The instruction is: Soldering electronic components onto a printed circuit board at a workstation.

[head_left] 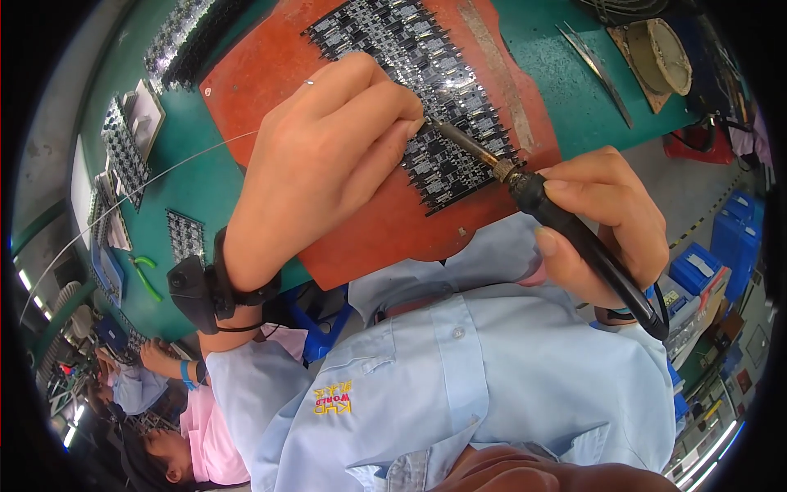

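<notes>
A black panel of small circuit boards (pixel 471 102) lies on an orange-red mat (pixel 361 246) in front of me. My left hand (pixel 328 139) is over the panel's left side, thumb and forefinger pinched on thin solder wire (pixel 193 156), which trails off to the left. Closed around the black handle of a soldering iron (pixel 566 217), my right hand (pixel 619 217) is at the panel's lower right corner. The iron's tip points up and left, close to my left fingertips. Those fingers partly hide the wire's end, and I cannot tell whether the tip touches the board.
Tweezers (pixel 597 72) and a round tan container (pixel 660 57) sit at the far right of the green bench (pixel 533 41). On the left are stacked board panels (pixel 123 152), a small board piece (pixel 187 236) and green-handled cutters (pixel 147 277). A co-worker in pink (pixel 215 435) is at lower left.
</notes>
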Motion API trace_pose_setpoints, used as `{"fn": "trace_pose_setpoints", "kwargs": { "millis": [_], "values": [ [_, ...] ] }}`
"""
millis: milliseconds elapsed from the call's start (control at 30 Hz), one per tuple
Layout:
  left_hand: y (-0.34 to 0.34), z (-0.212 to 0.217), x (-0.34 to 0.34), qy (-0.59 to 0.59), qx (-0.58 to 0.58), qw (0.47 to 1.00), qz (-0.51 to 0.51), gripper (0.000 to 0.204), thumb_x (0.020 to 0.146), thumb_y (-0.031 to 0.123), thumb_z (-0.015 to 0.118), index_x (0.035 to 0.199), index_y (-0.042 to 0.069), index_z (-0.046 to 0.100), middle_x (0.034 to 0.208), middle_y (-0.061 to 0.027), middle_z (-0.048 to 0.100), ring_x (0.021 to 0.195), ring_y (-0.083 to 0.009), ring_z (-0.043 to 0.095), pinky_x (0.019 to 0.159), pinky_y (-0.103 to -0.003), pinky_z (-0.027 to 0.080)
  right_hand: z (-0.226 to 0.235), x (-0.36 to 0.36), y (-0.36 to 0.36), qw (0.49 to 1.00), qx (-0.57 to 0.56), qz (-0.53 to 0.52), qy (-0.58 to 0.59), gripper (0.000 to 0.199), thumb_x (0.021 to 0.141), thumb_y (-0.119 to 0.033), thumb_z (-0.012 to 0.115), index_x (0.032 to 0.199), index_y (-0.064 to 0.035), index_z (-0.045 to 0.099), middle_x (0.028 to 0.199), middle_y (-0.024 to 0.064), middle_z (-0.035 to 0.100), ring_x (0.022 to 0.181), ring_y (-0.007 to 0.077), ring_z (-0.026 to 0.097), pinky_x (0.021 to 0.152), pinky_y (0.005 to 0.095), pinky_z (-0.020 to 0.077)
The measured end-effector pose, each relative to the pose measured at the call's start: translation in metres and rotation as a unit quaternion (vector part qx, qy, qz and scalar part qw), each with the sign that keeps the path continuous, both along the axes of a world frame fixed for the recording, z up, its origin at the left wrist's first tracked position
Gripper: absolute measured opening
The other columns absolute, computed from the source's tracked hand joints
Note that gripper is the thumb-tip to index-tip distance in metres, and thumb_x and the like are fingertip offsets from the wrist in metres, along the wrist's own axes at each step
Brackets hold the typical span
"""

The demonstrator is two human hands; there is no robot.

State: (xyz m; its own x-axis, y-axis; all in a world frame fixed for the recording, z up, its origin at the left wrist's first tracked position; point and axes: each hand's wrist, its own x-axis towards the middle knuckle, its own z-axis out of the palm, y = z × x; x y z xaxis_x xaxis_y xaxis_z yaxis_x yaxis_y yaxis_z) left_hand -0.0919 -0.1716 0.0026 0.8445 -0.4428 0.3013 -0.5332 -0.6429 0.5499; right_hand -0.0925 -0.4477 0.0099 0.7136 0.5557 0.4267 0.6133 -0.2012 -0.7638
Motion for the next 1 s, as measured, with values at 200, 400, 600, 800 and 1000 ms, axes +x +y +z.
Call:
{"fn": "trace_pose_setpoints", "kwargs": {
  "millis": [200,400,600,800,1000],
  "values": [
    [0.000,-0.001,0.000,0.002,-0.002,1.000,0.015,0.014,0.080,-0.008,0.070,0.092,-0.002,0.067,0.089,-0.0099,0.063,0.081,-0.0257,0.064,0.070,-0.032,0.052,0.002,0.000,0.003,1.000,-0.003,0.007,-0.020,0.037,0.065,0.002,0.079,0.100,0.0057,0.068,0.091,0.0193,0.069,0.074,0.0302,0.066,0.064,0.0351,0.0528],
    [0.016,-0.003,-0.006,-0.072,-0.003,0.997,-0.030,0.017,0.076,-0.007,0.072,0.091,-0.001,0.066,0.097,-0.0102,0.070,0.085,-0.0280,0.066,0.073,-0.034,0.053,0.008,0.002,0.009,0.999,-0.010,0.002,-0.037,0.039,0.060,0.003,0.078,0.098,0.0054,0.068,0.089,0.0190,0.068,0.071,0.0302,0.065,0.061,0.0356,0.0517],
    [0.018,-0.008,-0.007,-0.127,0.039,0.988,-0.084,0.024,0.068,-0.004,0.074,0.089,0.002,0.065,0.110,-0.0112,0.075,0.089,-0.0275,0.067,0.075,-0.035,0.054,0.008,0.000,0.010,0.999,-0.008,-0.006,-0.045,0.039,0.058,0.004,0.078,0.096,0.0055,0.068,0.088,0.0189,0.068,0.069,0.0299,0.064,0.059,0.0356,0.0511],
    [0.018,-0.008,-0.008,-0.128,0.047,0.987,-0.082,0.025,0.065,-0.003,0.075,0.088,0.003,0.065,0.112,-0.0113,0.075,0.090,-0.0274,0.067,0.076,-0.035,0.053,0.008,-0.003,0.012,0.998,-0.016,-0.010,-0.054,0.040,0.057,0.004,0.078,0.095,0.0051,0.068,0.088,0.0186,0.068,0.069,0.0298,0.064,0.059,0.0355,0.0511],
    [0.015,-0.014,-0.007,-0.170,0.057,0.981,-0.070,0.022,0.067,0.003,0.074,0.087,0.006,0.065,0.106,-0.0023,0.074,0.089,-0.0200,0.066,0.067,-0.031,0.047,0.010,0.001,0.007,0.995,-0.059,0.030,-0.073,0.032,0.080,-0.010,0.078,0.103,0.0067,0.063,0.092,0.0244,0.068,0.074,0.0289,0.065,0.061,0.0365,0.0495]
  ]
}}
